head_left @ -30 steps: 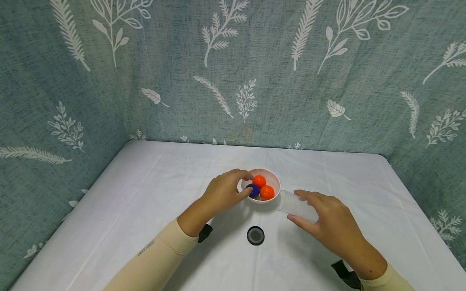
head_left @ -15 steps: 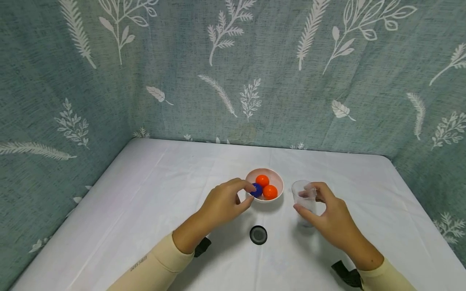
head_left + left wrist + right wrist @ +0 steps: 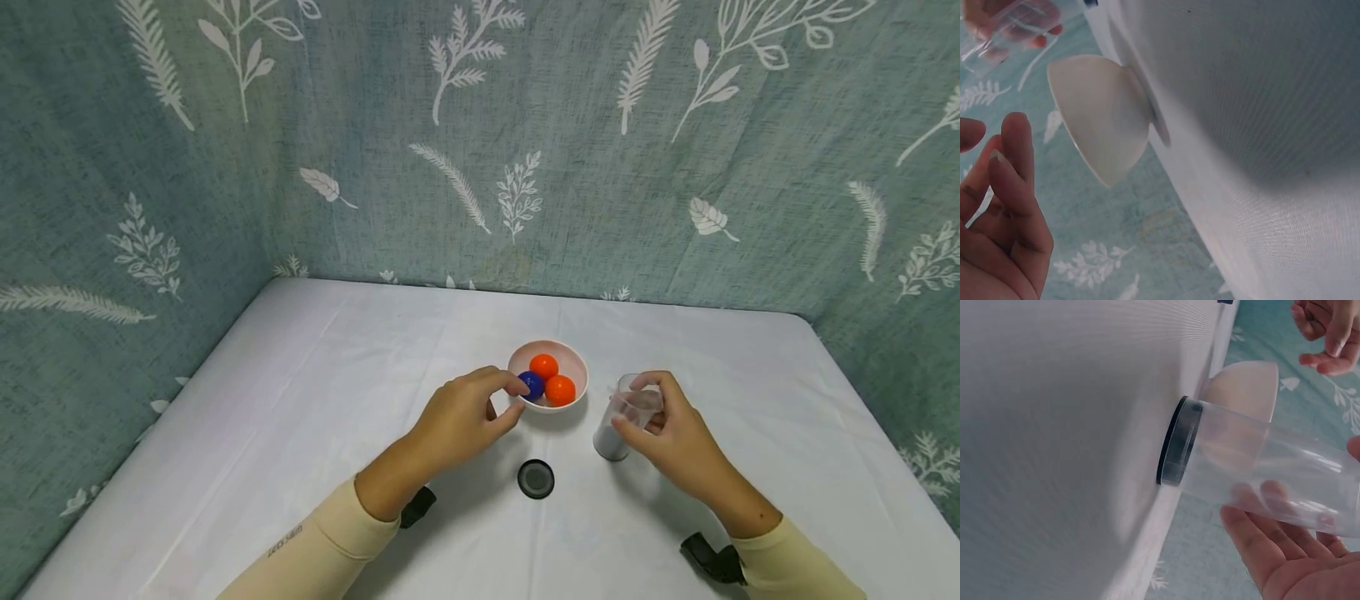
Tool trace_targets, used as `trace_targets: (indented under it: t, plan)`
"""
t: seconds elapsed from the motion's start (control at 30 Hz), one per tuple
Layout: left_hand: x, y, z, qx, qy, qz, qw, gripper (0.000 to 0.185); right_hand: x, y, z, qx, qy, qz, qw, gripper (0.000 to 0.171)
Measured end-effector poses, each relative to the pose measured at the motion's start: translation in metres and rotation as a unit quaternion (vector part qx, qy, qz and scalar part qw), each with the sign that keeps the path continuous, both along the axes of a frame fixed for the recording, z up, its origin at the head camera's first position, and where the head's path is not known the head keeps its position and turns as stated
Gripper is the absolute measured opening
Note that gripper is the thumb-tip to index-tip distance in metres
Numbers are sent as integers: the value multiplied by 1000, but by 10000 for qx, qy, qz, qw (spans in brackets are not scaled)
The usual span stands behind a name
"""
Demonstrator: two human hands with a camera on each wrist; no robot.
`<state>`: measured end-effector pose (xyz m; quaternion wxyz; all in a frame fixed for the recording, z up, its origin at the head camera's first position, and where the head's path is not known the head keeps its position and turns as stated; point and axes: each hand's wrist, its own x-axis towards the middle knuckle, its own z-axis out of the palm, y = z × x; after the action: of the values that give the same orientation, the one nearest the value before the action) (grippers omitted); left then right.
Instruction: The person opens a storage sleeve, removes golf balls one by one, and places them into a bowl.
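My right hand [image 3: 678,450] grips a clear plastic cylindrical container [image 3: 618,429] between thumb and fingers, close to its top. It stands roughly upright, and a dark disc-like base shows at its lower end in the right wrist view, right at the white cloth. To its left is a small pinkish-white bowl [image 3: 576,367] holding two orange balls [image 3: 543,367] and a dark blue ball [image 3: 532,385]. My left hand [image 3: 457,421] hovers at the bowl's left rim, thumb and forefinger apart with nothing between them. In the left wrist view, its other fingers bend loosely.
A round black lid [image 3: 536,479] lies flat on the white-covered table [image 3: 360,367], in front of the bowl and between the hands. Green-blue fabric [image 3: 375,150] with white leaf prints hangs behind the table and along its sides.
The container, earlier tipped sideways toward the bowl, has been turned upright by my right hand. My left fingers have drawn back slightly from the blue ball to the rim.
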<state>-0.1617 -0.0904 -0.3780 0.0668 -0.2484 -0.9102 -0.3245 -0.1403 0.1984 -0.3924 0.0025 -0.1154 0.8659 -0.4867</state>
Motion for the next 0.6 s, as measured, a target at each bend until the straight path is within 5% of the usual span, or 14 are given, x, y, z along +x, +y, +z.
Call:
trace_targets:
  t: [0.23, 0.4, 0.6]
  plan:
    - [1, 0, 1, -23, 4, -42, 10000, 17, 0, 0, -1, 354, 105, -71, 9993, 47]
    - [1, -1, -1, -98, -36, 10, 9999, 19, 3, 2, 6, 547, 92, 25, 9985, 67]
    - [-1, -7, 1, -523, 143, 489, 9973, 44, 16, 15, 33, 328, 932, -26, 9951, 60]
